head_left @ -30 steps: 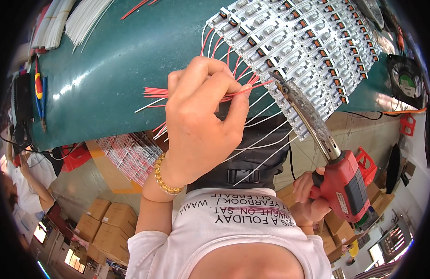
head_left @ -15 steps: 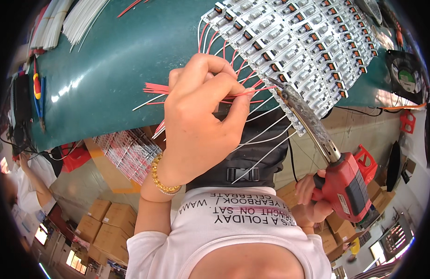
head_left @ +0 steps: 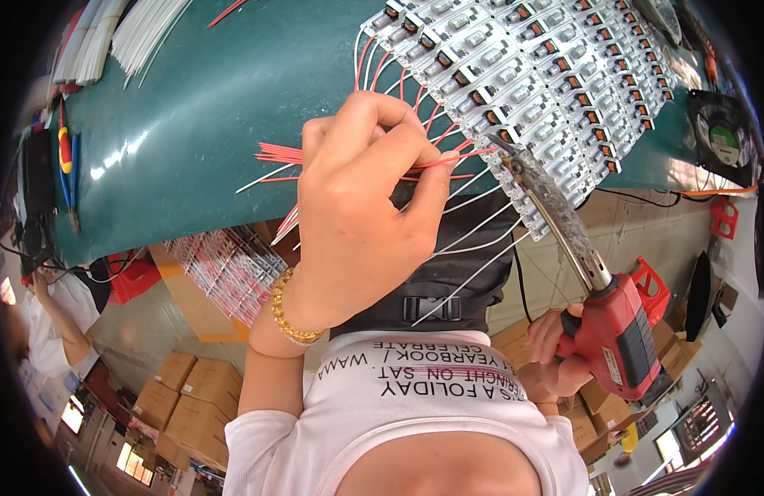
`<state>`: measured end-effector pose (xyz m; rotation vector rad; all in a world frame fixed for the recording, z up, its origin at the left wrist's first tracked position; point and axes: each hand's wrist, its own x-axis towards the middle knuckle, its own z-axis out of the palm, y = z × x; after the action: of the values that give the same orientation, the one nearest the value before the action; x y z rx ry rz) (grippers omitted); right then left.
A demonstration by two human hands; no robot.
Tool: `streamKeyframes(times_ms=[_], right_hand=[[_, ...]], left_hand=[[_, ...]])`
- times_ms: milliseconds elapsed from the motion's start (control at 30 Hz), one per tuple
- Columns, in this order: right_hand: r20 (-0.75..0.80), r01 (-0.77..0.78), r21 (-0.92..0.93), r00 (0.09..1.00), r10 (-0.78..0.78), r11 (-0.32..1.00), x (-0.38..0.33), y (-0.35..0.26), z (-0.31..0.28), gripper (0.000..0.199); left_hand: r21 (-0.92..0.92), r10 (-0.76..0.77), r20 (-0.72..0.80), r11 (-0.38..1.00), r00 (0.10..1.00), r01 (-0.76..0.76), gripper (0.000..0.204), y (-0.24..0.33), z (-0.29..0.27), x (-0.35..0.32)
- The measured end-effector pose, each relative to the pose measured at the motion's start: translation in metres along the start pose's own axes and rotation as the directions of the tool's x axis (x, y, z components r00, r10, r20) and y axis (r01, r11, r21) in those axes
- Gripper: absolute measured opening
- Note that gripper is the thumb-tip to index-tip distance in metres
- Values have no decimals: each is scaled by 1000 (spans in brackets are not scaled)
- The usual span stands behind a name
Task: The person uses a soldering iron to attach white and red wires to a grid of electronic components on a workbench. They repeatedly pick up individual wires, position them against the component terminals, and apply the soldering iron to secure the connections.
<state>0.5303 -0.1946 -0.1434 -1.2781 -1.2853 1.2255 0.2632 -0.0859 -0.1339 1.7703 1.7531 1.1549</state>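
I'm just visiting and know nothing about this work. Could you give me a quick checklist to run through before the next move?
1. Left hand gripping the red wires: ok.
2. Right hand around the handle of the red soldering tool: ok.
3. Left hand apart from the tool's tip: ok, a gap shows.
4. Tip touching the board panel: cannot tell.
5. Tip hot: cannot tell.
6. White wires all on the green table: not ok, several extend past its edge.
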Motion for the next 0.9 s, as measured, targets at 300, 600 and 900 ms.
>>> streamKeyframes(times_ms=[300,600,900], right_hand=[[-19,-117,-66,993,116,991,3,-9,12,79],[14,6,169,1000,-9,986,21,-19,28,82],[73,-84,46,994,81,995,16,-16,17,85]], left_hand=[[31,26,-31,999,999,-25,10,-1,3,-1],[71,51,-53,996,997,-47,9,1,5,-4],[74,89,-131,994,987,-80,10,-2,11,-5]])
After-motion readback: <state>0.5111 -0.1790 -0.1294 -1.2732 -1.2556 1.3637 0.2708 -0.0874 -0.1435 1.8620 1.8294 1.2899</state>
